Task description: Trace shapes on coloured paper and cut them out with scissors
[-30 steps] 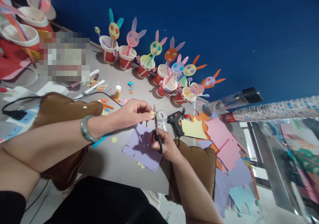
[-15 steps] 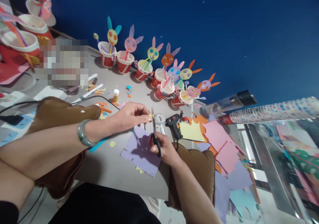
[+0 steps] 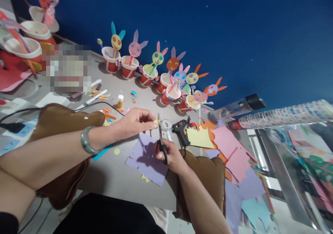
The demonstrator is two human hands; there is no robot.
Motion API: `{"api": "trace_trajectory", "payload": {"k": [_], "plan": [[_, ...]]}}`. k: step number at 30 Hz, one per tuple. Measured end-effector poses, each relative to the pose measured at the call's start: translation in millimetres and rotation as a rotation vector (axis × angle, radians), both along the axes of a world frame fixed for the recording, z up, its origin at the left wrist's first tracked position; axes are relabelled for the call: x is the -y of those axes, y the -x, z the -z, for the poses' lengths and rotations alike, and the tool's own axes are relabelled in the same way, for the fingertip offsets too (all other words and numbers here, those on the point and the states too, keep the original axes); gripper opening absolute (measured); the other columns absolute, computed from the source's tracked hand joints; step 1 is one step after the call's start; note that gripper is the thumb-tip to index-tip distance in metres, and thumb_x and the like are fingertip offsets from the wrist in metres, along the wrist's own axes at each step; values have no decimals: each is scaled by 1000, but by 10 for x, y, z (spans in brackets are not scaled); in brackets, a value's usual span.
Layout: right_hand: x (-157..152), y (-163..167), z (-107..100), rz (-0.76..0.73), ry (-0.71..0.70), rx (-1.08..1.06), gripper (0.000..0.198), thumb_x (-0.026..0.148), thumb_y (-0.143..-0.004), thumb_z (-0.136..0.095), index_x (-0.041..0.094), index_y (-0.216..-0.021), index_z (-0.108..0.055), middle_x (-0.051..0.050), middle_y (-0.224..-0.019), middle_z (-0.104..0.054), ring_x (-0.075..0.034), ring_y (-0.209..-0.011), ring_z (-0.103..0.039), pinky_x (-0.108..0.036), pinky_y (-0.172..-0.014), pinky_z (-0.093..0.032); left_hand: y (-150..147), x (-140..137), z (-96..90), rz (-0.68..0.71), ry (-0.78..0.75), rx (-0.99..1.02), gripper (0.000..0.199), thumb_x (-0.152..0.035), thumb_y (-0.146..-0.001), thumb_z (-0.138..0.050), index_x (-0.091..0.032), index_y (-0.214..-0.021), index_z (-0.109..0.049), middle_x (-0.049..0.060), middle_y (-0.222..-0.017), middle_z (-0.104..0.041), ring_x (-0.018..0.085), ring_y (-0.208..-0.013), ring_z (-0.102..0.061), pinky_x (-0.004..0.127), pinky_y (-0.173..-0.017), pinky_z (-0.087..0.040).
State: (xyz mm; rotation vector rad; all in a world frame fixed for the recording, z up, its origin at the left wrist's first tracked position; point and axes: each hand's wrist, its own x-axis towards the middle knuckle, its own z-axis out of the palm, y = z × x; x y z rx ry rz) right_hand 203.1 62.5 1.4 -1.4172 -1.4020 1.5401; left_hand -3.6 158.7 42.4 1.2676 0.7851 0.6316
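Between the thumb and fingers of my left hand (image 3: 136, 123) is a small piece of yellow paper (image 3: 156, 122), mostly hidden by the fingertips. My right hand (image 3: 171, 155) grips black-handled scissors (image 3: 160, 133), whose blades point up beside the yellow piece and look nearly closed. Beneath both hands a purple paper sheet (image 3: 148, 157) lies on the table, with their shadow across it. A yellow paper scrap (image 3: 145, 178) sticks out at its lower edge. To the left lies a small yellow paper circle (image 3: 117, 152).
Red paper cups with rabbit faces, such as this cup (image 3: 129, 67), line the blue wall. A black glue gun (image 3: 181, 131) and tape roll (image 3: 166, 124) lie right of the hands. Pink paper (image 3: 229, 140) and a long stack of cups (image 3: 283, 117) are further right. Brown cushions (image 3: 67, 118) flank the workspace.
The camera view has shifted slightly. Both hands stay in nearly the same place, with the yellow piece and the scissors still held close together.
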Motion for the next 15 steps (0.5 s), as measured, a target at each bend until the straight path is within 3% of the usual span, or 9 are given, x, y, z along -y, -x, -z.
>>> {"api": "trace_trajectory", "payload": {"k": [15], "plan": [[3,2,-22,-14,-36,43,72,87,-56,-78,21,-61,-50,4,-60,-51,-11,-60,-40,-28,-58,-30,12,-27,30,-37,-28,-23,18,-32,-76,-72,-15,-80,-67,-1,-69,-64,7,-59,-54,21,-56,-41]]}}
